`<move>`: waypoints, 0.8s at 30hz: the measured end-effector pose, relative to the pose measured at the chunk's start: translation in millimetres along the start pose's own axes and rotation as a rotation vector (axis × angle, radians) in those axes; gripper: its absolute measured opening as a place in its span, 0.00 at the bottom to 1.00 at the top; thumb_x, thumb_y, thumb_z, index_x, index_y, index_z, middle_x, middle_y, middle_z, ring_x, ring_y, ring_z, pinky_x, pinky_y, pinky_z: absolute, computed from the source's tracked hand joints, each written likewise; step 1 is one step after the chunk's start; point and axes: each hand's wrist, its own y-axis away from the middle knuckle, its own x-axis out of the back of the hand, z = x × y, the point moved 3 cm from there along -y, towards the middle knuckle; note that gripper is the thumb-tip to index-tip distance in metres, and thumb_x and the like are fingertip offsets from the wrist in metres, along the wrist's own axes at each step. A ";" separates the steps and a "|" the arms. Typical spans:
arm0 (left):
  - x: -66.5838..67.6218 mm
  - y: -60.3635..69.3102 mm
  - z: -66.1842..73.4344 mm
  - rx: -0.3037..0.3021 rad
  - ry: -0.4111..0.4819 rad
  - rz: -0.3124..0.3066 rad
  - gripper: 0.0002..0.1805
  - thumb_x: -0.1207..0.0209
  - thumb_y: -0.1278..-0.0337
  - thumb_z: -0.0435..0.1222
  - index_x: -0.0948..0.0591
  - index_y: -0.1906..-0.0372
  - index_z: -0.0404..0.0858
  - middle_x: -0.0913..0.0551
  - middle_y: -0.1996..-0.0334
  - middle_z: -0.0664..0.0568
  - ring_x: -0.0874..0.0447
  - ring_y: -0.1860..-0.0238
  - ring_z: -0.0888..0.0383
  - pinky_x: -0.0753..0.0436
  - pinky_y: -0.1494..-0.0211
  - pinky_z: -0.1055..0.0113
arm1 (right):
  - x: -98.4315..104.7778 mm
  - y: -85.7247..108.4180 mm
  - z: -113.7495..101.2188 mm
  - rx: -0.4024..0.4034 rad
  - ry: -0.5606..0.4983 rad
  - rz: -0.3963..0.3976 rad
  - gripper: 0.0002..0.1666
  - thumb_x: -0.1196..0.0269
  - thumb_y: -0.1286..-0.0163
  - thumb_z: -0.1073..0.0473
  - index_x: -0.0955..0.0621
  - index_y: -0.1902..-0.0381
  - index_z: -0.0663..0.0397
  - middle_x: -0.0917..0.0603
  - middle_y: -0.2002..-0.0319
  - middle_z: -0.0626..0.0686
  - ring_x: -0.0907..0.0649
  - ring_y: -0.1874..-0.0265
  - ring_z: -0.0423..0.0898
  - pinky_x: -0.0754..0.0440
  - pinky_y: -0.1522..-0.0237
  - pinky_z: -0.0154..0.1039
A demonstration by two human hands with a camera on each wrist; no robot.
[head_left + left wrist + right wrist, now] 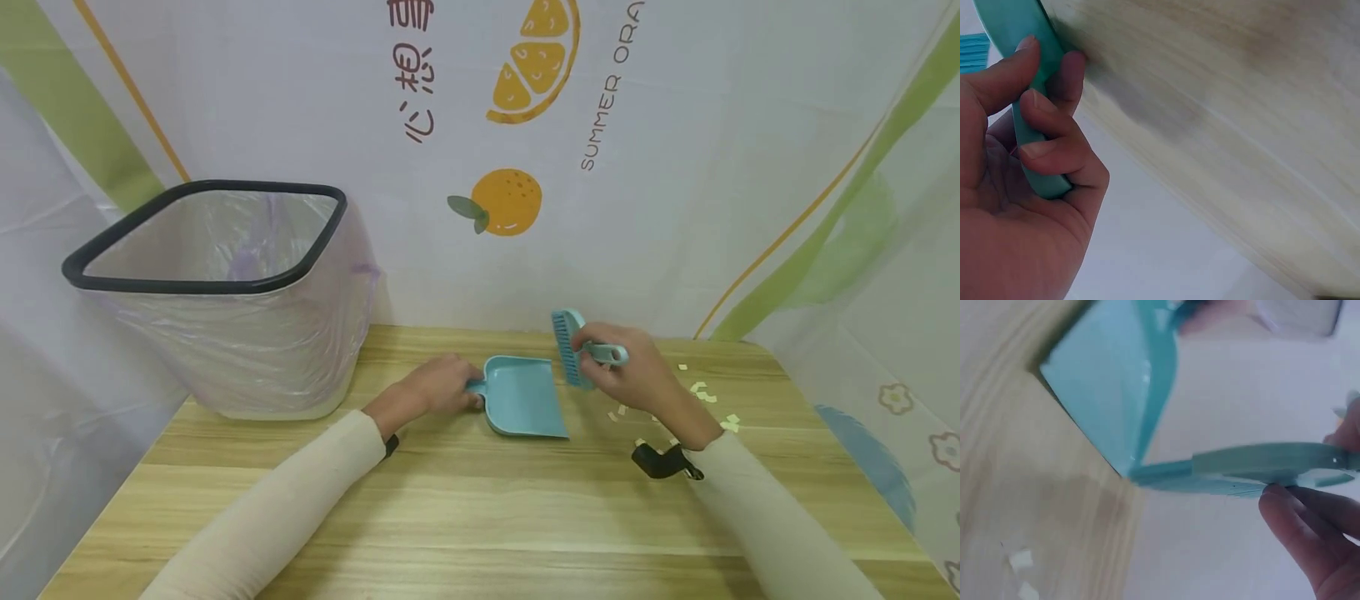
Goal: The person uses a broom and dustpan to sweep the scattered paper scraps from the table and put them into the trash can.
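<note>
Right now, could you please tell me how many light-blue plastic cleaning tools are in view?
2: the light-blue plastic dustpan, held by its handle in the left hand, and the light-blue plastic brush, held in the right hand near the dustpan's open edge.

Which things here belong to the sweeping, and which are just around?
For the job:
pale blue brush
matching dustpan
pale yellow scraps on the table
lined bin, probably for emptying the dustpan

Just around:
printed cloth behind the table
black wrist gear, worn but apparently not for sweeping
</note>
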 end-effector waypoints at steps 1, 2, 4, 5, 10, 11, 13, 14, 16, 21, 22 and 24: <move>0.2 -0.3 0.5 -0.001 -0.011 0.000 0.09 0.29 0.26 0.39 0.15 0.61 0.39 0.34 0.77 0.58 0.35 0.73 0.62 0.36 0.68 0.69 | 5.0 0.8 1.6 -0.017 -0.009 0.024 0.08 0.38 0.35 0.71 0.15 0.61 0.56 0.14 0.71 0.51 0.29 0.82 0.34 0.32 0.83 0.32; 0.3 -0.7 1.0 -0.002 -0.022 0.002 0.09 0.29 0.26 0.39 0.15 0.61 0.39 0.34 0.77 0.58 0.36 0.73 0.62 0.36 0.68 0.69 | 9.6 1.9 3.5 -0.038 -0.017 0.045 0.08 0.38 0.36 0.71 0.16 0.62 0.56 0.16 0.74 0.49 0.31 0.84 0.32 0.35 0.84 0.30; 1.1 -1.3 2.2 -0.006 -0.040 0.000 0.09 0.29 0.26 0.39 0.16 0.62 0.39 0.35 0.77 0.57 0.36 0.73 0.62 0.36 0.68 0.69 | 18.5 5.0 7.2 -0.080 -0.029 0.066 0.07 0.37 0.35 0.70 0.17 0.64 0.55 0.22 0.79 0.44 0.35 0.85 0.31 0.37 0.84 0.30; 1.3 -1.7 2.4 -0.011 -0.049 -0.001 0.09 0.29 0.26 0.39 0.16 0.63 0.40 0.36 0.78 0.57 0.36 0.73 0.62 0.36 0.68 0.69 | 22.5 6.8 8.9 -0.107 -0.036 0.064 0.06 0.37 0.34 0.70 0.17 0.65 0.54 0.25 0.80 0.41 0.36 0.86 0.32 0.38 0.84 0.30; 2.7 -3.4 3.5 -0.027 -0.078 -0.010 0.10 0.30 0.25 0.39 0.16 0.64 0.39 0.37 0.78 0.57 0.37 0.74 0.62 0.37 0.68 0.69 | 37.8 17.7 17.0 -0.226 0.004 0.005 0.10 0.30 0.35 0.68 0.20 0.66 0.49 0.32 0.82 0.35 0.33 0.86 0.32 0.36 0.83 0.30; 2.7 -3.7 3.5 -0.027 -0.082 -0.011 0.10 0.30 0.25 0.39 0.16 0.64 0.39 0.37 0.78 0.57 0.37 0.74 0.61 0.37 0.68 0.69 | 40.3 19.8 18.2 -0.241 0.015 -0.012 0.11 0.28 0.36 0.67 0.20 0.66 0.48 0.32 0.83 0.34 0.33 0.86 0.32 0.36 0.83 0.30; 3.2 -4.0 3.6 -0.026 -0.088 -0.013 0.11 0.30 0.25 0.39 0.17 0.64 0.39 0.37 0.78 0.57 0.37 0.73 0.61 0.37 0.68 0.69 | 45.0 23.9 20.9 -0.258 0.045 -0.049 0.13 0.25 0.36 0.65 0.21 0.66 0.48 0.34 0.83 0.34 0.36 0.85 0.31 0.39 0.83 0.31; 3.4 -4.1 3.5 -0.027 -0.092 -0.013 0.11 0.30 0.25 0.39 0.17 0.64 0.40 0.37 0.78 0.57 0.37 0.74 0.61 0.37 0.68 0.69 | 47.6 25.5 21.7 -0.269 0.047 -0.065 0.14 0.25 0.36 0.65 0.21 0.67 0.48 0.34 0.83 0.34 0.37 0.85 0.31 0.40 0.83 0.31; 3.6 -4.2 3.3 -0.028 -0.099 -0.012 0.11 0.30 0.25 0.40 0.17 0.64 0.40 0.37 0.78 0.57 0.38 0.74 0.61 0.38 0.69 0.69 | 53.6 28.3 23.4 -0.289 0.063 -0.087 0.13 0.27 0.35 0.66 0.21 0.67 0.47 0.35 0.83 0.34 0.39 0.85 0.30 0.41 0.83 0.31; 3.4 -4.4 2.8 -0.035 -0.119 -0.012 0.10 0.30 0.25 0.40 0.16 0.62 0.39 0.38 0.78 0.57 0.39 0.73 0.61 0.39 0.69 0.69 | 69.3 34.1 25.8 -0.374 0.075 -0.136 0.08 0.37 0.34 0.66 0.22 0.68 0.47 0.35 0.83 0.34 0.37 0.86 0.30 0.40 0.83 0.31; 3.4 -4.2 2.8 -0.036 -0.124 -0.012 0.11 0.30 0.25 0.41 0.16 0.62 0.39 0.38 0.78 0.57 0.39 0.73 0.61 0.39 0.69 0.69 | 71.9 35.3 26.6 -0.394 0.075 -0.148 0.07 0.38 0.33 0.66 0.22 0.68 0.48 0.35 0.83 0.34 0.37 0.87 0.31 0.39 0.83 0.32; 3.3 -3.6 2.7 -0.038 -0.129 -0.014 0.10 0.30 0.25 0.41 0.15 0.60 0.38 0.38 0.78 0.57 0.39 0.73 0.61 0.40 0.69 0.69 | 76.9 37.9 27.3 -0.430 0.077 -0.178 0.05 0.38 0.32 0.65 0.21 0.67 0.49 0.34 0.84 0.35 0.37 0.86 0.32 0.39 0.83 0.33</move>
